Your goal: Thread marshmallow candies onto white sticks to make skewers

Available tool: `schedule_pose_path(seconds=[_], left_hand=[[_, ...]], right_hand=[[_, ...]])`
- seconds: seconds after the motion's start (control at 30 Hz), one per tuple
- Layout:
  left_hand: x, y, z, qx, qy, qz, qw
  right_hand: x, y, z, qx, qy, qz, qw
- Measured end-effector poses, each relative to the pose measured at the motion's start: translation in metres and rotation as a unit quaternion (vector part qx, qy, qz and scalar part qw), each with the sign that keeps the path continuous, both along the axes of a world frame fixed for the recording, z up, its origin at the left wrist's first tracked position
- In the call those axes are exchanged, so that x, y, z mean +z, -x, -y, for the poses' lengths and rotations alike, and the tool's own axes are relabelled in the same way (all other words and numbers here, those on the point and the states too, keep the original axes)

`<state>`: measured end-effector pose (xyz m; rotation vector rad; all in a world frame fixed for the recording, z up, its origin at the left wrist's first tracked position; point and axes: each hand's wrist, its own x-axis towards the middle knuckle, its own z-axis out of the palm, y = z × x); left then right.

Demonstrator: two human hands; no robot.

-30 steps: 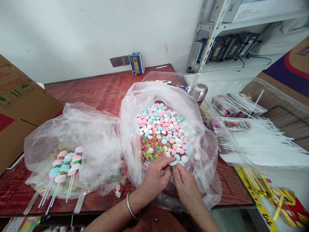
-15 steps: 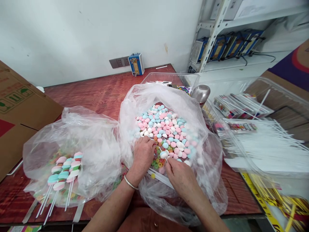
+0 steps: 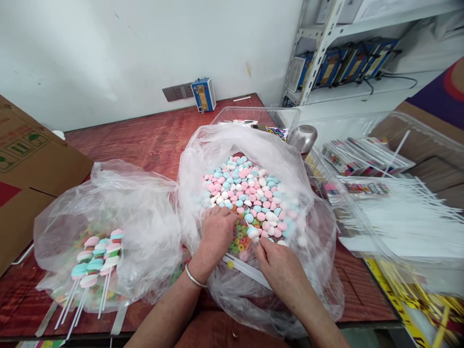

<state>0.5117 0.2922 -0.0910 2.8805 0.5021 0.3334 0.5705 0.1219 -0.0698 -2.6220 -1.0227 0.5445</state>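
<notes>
A clear plastic bag (image 3: pixel 224 140) in front of me holds a heap of pink, blue and white round candies (image 3: pixel 250 191) and small coloured ring candies (image 3: pixel 239 237). My left hand (image 3: pixel 215 232) reaches into the rings, fingers curled down among them; what they hold is hidden. My right hand (image 3: pixel 277 263) pinches a thin white stick with a white candy (image 3: pixel 253 232) on its tip. More white sticks (image 3: pixel 246 268) lie under the bag's front edge.
A second clear bag (image 3: pixel 108 203) on the left holds finished candy skewers (image 3: pixel 96 258). A cardboard box (image 3: pixel 25 164) stands far left. At right, a clear bin (image 3: pixel 362 232) holds white sticks (image 3: pixel 391 212) and packets. A metal shelf rack (image 3: pixel 319 53) rises behind.
My hands moved from the bag's near edge into the candy heap. The left hand went into the rings; the right hand now holds a stick with a white candy on it.
</notes>
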Motion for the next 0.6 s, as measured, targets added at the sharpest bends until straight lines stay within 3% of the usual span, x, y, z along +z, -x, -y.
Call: schedule_pose_path(seconds=[0.17, 0.33, 0.6], left_hand=[[0.007, -0.006, -0.004, -0.011, 0.027, -0.024, 0.999], [0.013, -0.001, 0.0, -0.002, 0.157, 0.04, 0.987], [0.017, 0.004, 0.003, -0.013, 0.348, 0.081, 0.934]], right_hand=[[0.005, 0.006, 0.004, 0.009, -0.015, -0.011, 1.0], [0.01, 0.011, 0.003, 0.015, -0.035, -0.024, 0.999], [0.006, 0.01, 0.006, 0.015, -0.076, -0.034, 0.996]])
